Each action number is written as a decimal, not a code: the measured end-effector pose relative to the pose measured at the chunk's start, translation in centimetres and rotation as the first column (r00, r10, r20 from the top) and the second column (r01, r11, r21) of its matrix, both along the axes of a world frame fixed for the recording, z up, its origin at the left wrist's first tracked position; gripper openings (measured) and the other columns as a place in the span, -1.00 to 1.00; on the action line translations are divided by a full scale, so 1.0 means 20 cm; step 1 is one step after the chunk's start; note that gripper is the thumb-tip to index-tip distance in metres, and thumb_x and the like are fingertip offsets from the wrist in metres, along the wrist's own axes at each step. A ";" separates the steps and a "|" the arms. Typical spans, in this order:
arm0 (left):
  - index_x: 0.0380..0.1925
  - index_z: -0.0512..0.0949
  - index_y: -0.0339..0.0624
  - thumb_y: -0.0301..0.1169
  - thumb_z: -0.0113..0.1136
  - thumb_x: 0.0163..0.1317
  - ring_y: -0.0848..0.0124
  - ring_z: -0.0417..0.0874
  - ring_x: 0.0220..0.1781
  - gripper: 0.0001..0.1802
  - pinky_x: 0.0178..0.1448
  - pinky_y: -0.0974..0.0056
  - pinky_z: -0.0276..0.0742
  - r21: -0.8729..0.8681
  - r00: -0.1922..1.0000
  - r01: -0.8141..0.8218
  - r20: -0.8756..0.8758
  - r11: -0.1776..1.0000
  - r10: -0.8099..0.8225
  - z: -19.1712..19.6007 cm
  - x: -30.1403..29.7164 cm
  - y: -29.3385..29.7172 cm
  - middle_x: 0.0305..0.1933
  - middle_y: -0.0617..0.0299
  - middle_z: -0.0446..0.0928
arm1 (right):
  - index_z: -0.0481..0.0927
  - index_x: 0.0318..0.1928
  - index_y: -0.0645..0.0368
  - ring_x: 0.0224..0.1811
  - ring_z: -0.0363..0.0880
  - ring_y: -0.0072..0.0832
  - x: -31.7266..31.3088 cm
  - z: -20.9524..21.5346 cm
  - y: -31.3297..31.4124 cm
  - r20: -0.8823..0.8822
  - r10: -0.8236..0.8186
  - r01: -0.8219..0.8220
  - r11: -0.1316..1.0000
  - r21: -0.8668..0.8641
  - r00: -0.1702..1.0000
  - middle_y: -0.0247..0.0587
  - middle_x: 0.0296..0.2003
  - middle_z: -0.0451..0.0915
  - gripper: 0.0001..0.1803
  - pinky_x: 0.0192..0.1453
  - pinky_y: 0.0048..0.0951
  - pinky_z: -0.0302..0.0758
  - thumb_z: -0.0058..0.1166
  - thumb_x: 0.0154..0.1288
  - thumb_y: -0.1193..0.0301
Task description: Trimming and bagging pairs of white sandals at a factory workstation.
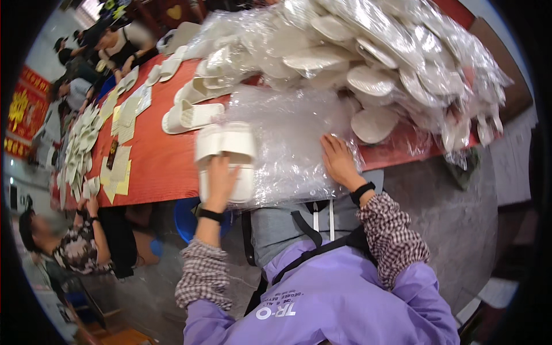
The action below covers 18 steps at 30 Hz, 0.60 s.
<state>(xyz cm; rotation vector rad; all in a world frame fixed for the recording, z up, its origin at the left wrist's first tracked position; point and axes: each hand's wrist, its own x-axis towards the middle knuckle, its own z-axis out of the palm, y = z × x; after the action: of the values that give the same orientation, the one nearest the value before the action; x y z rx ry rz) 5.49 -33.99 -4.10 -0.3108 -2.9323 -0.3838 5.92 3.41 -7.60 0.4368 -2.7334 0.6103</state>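
Observation:
My left hand point(220, 179) grips a pair of white slippers point(225, 150) stacked together at the near edge of the red table point(164, 161). Right beside them, my right hand point(339, 161) rests flat on a stack of clear plastic bags point(287, 138) with its fingers spread. The slippers' right side touches the edge of the bags. Both wrists wear black bands, and checked sleeve covers wrap my forearms.
A big heap of bagged white slippers point(374, 52) fills the table's far right. Loose white slippers point(190, 115) lie further along it, with yellow paper sheets point(118, 167) and more slippers point(77, 149) at the left. Other people point(75, 244) sit around the table.

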 end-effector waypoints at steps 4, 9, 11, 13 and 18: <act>0.04 0.43 -0.43 -0.19 0.25 0.21 -0.14 0.43 0.12 -0.44 0.22 -0.09 0.35 -0.173 0.988 -0.101 -0.135 0.980 0.078 0.00 0.01 -0.77 0.07 -0.29 0.41 | 0.35 0.28 0.14 0.28 0.29 -0.16 0.02 0.03 -0.04 -0.021 0.000 -0.001 0.999 -0.038 1.000 -0.17 0.26 0.34 -0.43 0.30 -0.09 0.30 0.03 0.23 0.39; 0.09 0.45 -0.26 -0.35 0.26 0.12 -0.12 0.45 0.03 -0.49 0.17 -0.07 0.36 -0.297 0.972 -0.236 -0.085 0.925 0.221 0.24 -0.09 -1.20 -0.06 -0.21 0.45 | 0.33 0.31 0.14 0.30 0.26 -0.15 0.06 0.05 0.01 0.050 -0.009 0.010 1.000 -0.025 0.999 -0.16 0.28 0.32 -0.41 0.33 -0.11 0.28 0.03 0.25 0.39; 0.01 0.51 -0.26 -0.37 0.23 0.14 -0.10 0.49 0.01 -0.58 0.13 -0.03 0.40 -0.351 0.945 -0.307 0.001 0.884 0.328 0.34 -0.08 -1.43 -0.08 -0.18 0.48 | 0.31 0.33 0.14 0.32 0.24 -0.13 0.05 0.07 -0.06 0.083 0.037 -0.031 0.998 -0.062 0.996 -0.14 0.30 0.30 -0.40 0.36 -0.11 0.25 0.02 0.27 0.39; -0.06 0.58 -0.25 -0.39 0.20 0.16 -0.07 0.53 -0.01 -0.66 0.10 0.00 0.43 -0.370 0.906 -0.347 0.105 0.862 0.410 0.38 -0.15 -1.41 -0.10 -0.14 0.52 | 0.30 0.34 0.14 0.33 0.23 -0.13 0.05 0.06 -0.06 0.127 0.009 -0.006 1.000 -0.028 0.992 -0.14 0.30 0.29 -0.40 0.36 -0.11 0.24 0.01 0.27 0.40; -0.17 0.63 -0.29 -0.46 0.09 0.22 -0.01 0.57 0.00 -0.77 0.10 0.05 0.47 -0.022 0.973 -0.191 -0.136 0.981 0.186 0.39 -0.41 -0.93 -0.08 -0.09 0.56 | 0.28 0.34 0.23 0.28 0.26 -0.08 0.02 0.09 -0.03 0.106 0.042 -0.043 0.999 0.014 0.993 -0.10 0.31 0.29 -0.37 0.35 -0.09 0.25 0.03 0.24 0.42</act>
<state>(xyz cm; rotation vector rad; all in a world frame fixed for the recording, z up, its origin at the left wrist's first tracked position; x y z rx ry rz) -2.66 -52.51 3.69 -0.0577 -2.8072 -0.2732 6.36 2.90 -5.87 0.4807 -2.8382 0.6398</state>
